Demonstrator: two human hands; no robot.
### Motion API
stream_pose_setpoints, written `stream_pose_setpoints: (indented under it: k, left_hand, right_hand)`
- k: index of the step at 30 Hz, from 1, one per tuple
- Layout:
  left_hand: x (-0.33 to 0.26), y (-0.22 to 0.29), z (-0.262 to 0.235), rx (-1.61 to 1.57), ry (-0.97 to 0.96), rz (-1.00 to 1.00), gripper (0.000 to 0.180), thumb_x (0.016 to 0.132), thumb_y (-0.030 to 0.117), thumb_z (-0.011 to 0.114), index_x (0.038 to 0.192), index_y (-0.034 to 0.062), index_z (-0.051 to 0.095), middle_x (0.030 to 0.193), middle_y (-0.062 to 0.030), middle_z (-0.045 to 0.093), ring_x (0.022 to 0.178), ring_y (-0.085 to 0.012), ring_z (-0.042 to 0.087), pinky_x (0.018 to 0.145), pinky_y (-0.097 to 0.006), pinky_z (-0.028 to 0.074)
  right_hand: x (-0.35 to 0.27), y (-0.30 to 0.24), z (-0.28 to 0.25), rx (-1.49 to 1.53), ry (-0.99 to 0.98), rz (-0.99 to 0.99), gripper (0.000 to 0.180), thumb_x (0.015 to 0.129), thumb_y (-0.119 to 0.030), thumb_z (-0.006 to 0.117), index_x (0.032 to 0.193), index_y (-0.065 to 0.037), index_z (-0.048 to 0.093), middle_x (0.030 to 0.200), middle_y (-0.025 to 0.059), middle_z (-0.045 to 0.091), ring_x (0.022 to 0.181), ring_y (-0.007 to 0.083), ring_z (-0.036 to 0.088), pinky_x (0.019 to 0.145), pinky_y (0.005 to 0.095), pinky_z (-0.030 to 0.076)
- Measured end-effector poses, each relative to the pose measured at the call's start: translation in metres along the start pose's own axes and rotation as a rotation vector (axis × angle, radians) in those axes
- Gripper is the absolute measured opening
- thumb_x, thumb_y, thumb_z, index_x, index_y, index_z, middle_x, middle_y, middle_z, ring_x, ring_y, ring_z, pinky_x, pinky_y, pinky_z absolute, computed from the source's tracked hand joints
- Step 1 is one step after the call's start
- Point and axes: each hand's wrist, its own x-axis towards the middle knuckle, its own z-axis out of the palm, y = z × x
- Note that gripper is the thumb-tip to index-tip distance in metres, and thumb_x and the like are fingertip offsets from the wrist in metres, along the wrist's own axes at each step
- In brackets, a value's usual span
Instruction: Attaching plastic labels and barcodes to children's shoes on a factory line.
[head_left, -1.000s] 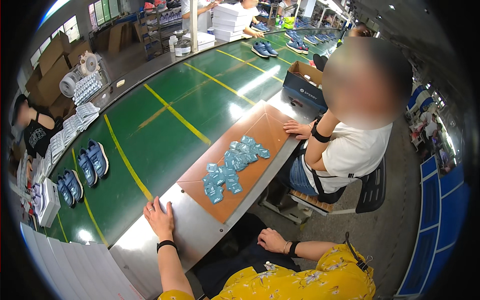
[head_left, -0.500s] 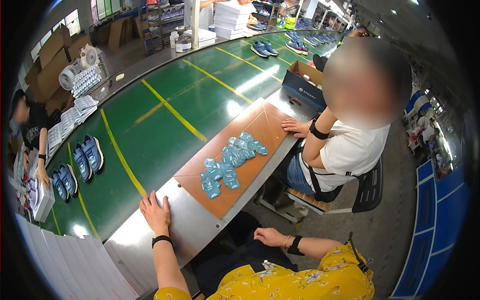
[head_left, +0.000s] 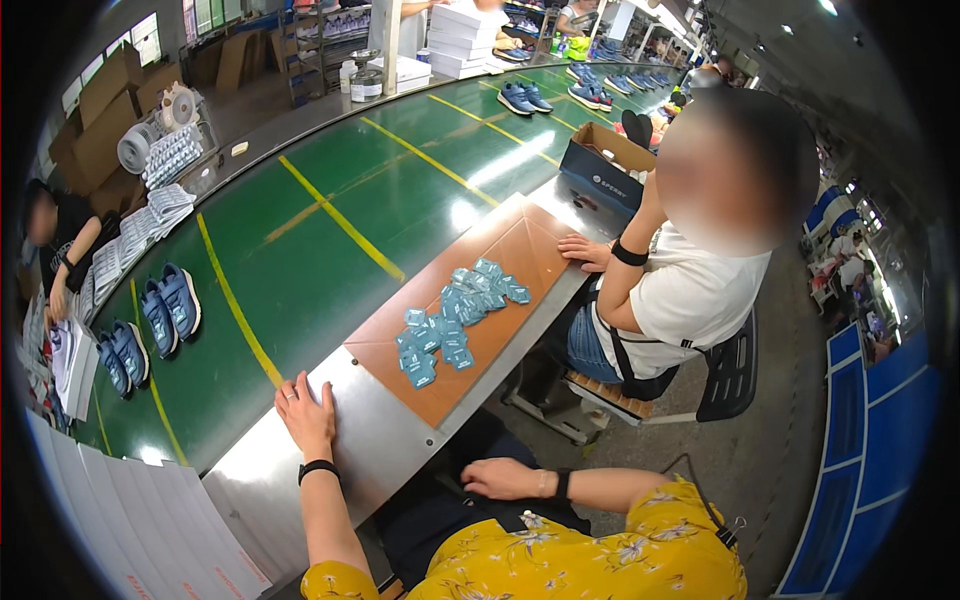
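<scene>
My left hand [head_left: 306, 412] rests open on the metal edge [head_left: 310, 440] beside the green conveyor belt, its fingers spread and nothing held. Over my dark-clothed lap lies my right hand [head_left: 500, 478], its fingers loosely curled in, with nothing visible in them. Ahead and to the right of my left hand, a loose pile of small blue-grey printed packets [head_left: 462, 305] covers part of a brown board [head_left: 520, 245] set on the metal edge. Two pairs of blue sneakers [head_left: 172, 308] stand on the belt at the left.
A co-worker [head_left: 690, 290] in a white shirt sits at the right, one hand on the board's far end. An open dark shoebox [head_left: 605, 170] stands beyond. White boxes [head_left: 130, 520] line the lower left. Another person [head_left: 68, 255] handles a shoe at the far left.
My right hand has moved left across my lap. My left hand stays on the metal edge. The far-left person's arm has shifted, and the whole view has tilted slightly.
</scene>
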Motion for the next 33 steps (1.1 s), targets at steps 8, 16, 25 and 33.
stream_pose_setpoints:
  k: [8,16,25,33]
  left_hand:
    - [-0.001,-0.001,0.002,0.001,0.003,-0.007,0.054,0.094,0.043,0.063,0.135,0.0082,0.058,0.134,-0.0165,0.053,0.131,-0.0375,0.042,0.118,-0.049,0.030]
    - [-0.002,-0.004,0.002,0.001,0.014,-0.009,0.055,0.094,0.043,0.064,0.136,0.0085,0.058,0.134,-0.0162,0.053,0.130,-0.0370,0.043,0.118,-0.050,0.030]
    - [-0.001,0.000,-0.004,0.012,-0.035,-0.025,0.054,0.094,0.043,0.063,0.136,0.0085,0.058,0.136,-0.0165,0.053,0.131,-0.0367,0.042,0.118,-0.049,0.030]
    - [-0.002,-0.004,0.000,0.017,-0.016,-0.022,0.055,0.095,0.044,0.063,0.137,0.0089,0.057,0.136,-0.0178,0.052,0.133,-0.0380,0.041,0.119,-0.049,0.030]
  right_hand:
    - [0.081,-0.048,0.068,0.000,-0.201,-0.068,0.051,0.096,-0.041,0.065,0.124,0.001,0.060,0.115,0.0286,0.067,0.108,0.0434,0.064,0.091,0.0483,0.051]
    - [0.082,-0.053,0.058,0.262,-0.208,-0.188,0.022,0.089,-0.022,0.072,0.096,-0.001,0.070,0.094,0.0189,0.073,0.091,0.0352,0.070,0.080,0.0428,0.053]
    - [0.071,-0.087,0.038,0.520,-0.915,-0.329,0.020,0.093,-0.019,0.071,0.098,-0.001,0.072,0.088,0.0073,0.073,0.082,0.0187,0.066,0.076,0.0343,0.051]
    - [0.064,-0.109,-0.010,0.168,-0.086,-0.373,0.025,0.089,-0.030,0.072,0.084,-0.005,0.074,0.081,0.0171,0.070,0.079,0.0378,0.067,0.068,0.0434,0.053]
